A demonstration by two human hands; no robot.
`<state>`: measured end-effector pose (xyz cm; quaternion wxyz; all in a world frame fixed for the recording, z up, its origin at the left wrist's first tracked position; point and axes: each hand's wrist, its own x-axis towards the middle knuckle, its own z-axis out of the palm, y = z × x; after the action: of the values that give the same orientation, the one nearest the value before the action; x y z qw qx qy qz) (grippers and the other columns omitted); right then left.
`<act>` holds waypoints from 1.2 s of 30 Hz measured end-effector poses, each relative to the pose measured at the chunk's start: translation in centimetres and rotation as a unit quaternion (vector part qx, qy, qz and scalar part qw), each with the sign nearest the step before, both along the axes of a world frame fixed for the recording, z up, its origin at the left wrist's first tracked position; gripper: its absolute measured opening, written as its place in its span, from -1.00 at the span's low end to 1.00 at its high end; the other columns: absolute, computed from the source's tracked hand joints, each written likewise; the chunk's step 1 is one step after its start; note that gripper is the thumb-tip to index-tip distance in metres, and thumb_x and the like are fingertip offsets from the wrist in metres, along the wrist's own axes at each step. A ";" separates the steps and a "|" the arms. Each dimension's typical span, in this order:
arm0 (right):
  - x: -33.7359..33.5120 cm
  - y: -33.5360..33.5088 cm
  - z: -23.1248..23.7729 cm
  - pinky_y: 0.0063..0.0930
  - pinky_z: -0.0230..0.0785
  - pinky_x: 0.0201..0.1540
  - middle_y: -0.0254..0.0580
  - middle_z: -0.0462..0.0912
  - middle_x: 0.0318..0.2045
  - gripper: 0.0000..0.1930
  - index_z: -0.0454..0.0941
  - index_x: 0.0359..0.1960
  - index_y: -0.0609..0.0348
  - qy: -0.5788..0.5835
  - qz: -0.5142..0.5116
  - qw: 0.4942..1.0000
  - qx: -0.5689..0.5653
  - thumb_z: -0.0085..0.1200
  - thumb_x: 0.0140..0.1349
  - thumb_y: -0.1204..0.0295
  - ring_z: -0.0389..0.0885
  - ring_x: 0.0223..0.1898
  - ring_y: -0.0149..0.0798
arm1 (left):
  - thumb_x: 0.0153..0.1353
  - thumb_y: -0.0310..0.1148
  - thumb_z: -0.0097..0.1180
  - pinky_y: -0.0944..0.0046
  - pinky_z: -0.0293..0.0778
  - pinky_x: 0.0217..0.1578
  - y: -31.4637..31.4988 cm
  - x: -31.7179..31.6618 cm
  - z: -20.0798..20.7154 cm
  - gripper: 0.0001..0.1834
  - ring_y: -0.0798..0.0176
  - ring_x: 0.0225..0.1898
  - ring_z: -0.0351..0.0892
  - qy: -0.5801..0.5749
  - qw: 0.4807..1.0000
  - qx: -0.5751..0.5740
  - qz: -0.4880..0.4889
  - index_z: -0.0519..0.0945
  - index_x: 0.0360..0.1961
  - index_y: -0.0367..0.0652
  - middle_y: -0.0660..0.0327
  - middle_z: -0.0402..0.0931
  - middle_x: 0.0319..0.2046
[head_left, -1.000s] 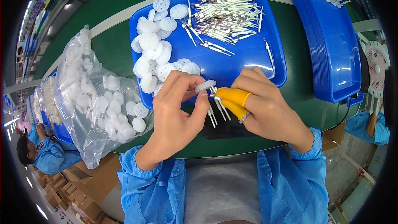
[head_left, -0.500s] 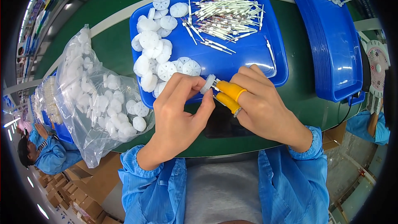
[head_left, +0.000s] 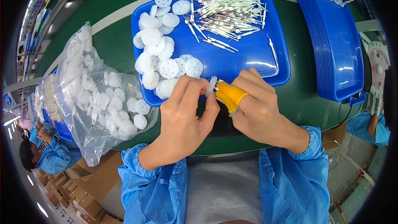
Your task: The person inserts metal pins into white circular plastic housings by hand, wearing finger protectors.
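The head view is showing one white disc (head_left: pixel 210 86) being held up between two hands, just beyond the table's near edge and near the tray's near rim. It is standing almost edge-on, its long axis running steeply from lower left to upper right, its flat faces pointing left and right. The left hand (head_left: pixel 182 112) is gripping it between thumb and forefinger. The right hand (head_left: pixel 259 105), wearing two yellow finger covers (head_left: pixel 234 94), is pinching slender parts (head_left: pixel 217 86) at the disc's right side; these are mostly hidden, too small to count.

Beyond, one blue tray (head_left: pixel 222 64) is holding well over a dozen overlapping discs (head_left: pixel 150 37) at left and a heap of pale rods (head_left: pixel 228 12), too tangled to count. One lone rod (head_left: pixel 273 53) is lying at right, slanting steeply from upper left to lower right.

On the green table (head_left: pixel 300 45), one clear bag (head_left: pixel 89 141) of discs is lying left; one stack of blue trays (head_left: pixel 342 72) is standing right, near one fan (head_left: pixel 378 64). One co-worker (head_left: pixel 56 153) is sitting far left.
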<state>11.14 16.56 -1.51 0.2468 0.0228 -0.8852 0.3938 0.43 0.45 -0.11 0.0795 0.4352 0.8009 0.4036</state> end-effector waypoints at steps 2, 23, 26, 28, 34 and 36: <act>-0.1 0.3 0.1 -0.19 0.28 -0.29 -0.04 0.55 -0.34 -0.64 0.64 -0.32 0.45 0.010 -0.007 1.000 0.000 0.25 -0.30 0.78 0.50 -0.33 -0.05 | 0.25 -0.60 0.39 0.21 0.71 -0.25 0.0 -0.3 -0.2 -0.68 0.05 -0.26 0.79 -0.025 0.998 0.059 -0.001 0.63 0.01 -0.35 0.04 0.65 -0.20; 0.9 1.2 2.5 -0.28 0.30 -0.27 -0.02 0.62 -0.15 -0.44 0.78 -0.07 0.39 0.013 -0.023 0.999 0.030 0.26 -0.29 0.75 0.47 -0.24 -0.06 | 0.12 -0.69 0.42 0.24 0.77 0.03 0.1 -0.5 0.0 -0.44 0.17 0.08 0.72 -0.201 0.965 0.171 0.000 0.58 0.18 -0.33 0.08 0.50 0.07; 1.1 1.1 2.9 -0.25 0.25 -0.24 -0.04 0.61 -0.17 -0.42 0.78 -0.07 0.38 0.008 -0.004 1.000 0.028 0.23 -0.33 0.71 0.46 -0.24 -0.06 | 0.11 -0.69 0.42 0.23 0.77 0.03 0.0 -0.6 0.3 -0.44 0.17 0.08 0.71 -0.192 0.970 0.147 -0.001 0.58 0.17 -0.31 0.08 0.50 0.06; 1.2 1.0 2.8 -0.23 0.23 -0.23 -0.05 0.61 -0.17 -0.41 0.78 -0.08 0.37 0.004 0.020 0.999 0.025 0.22 -0.35 0.69 0.46 -0.24 -0.06 | 0.10 -0.69 0.42 0.22 0.77 0.04 0.0 -0.6 0.1 -0.43 0.17 0.08 0.71 -0.195 0.969 0.150 -0.006 0.58 0.17 -0.29 0.09 0.50 0.06; 1.3 1.5 2.6 -0.30 0.29 -0.23 -0.17 0.59 -0.21 -0.43 0.81 -0.03 0.17 -0.010 -0.020 0.998 0.051 0.23 -0.22 0.75 0.43 -0.24 -0.11 | 0.09 -0.68 0.41 0.19 0.76 0.07 0.0 -0.5 0.0 -0.42 0.17 0.10 0.69 -0.227 0.960 0.166 -0.004 0.57 0.19 -0.27 0.09 0.50 0.05; 1.3 1.5 2.6 -0.27 0.28 -0.26 -0.06 0.60 -0.18 -0.43 0.78 -0.07 0.30 0.007 -0.021 0.999 0.045 0.22 -0.30 0.74 0.44 -0.24 -0.08 | 0.09 -0.68 0.40 0.18 0.76 0.08 -0.1 -0.6 0.0 -0.41 0.17 0.10 0.69 -0.232 0.958 0.169 -0.010 0.56 0.19 -0.27 0.09 0.50 0.05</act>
<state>12.47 18.04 1.07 0.2595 0.0182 -0.9005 0.3486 -0.22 0.39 -0.09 0.1923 0.3447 0.6763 0.6219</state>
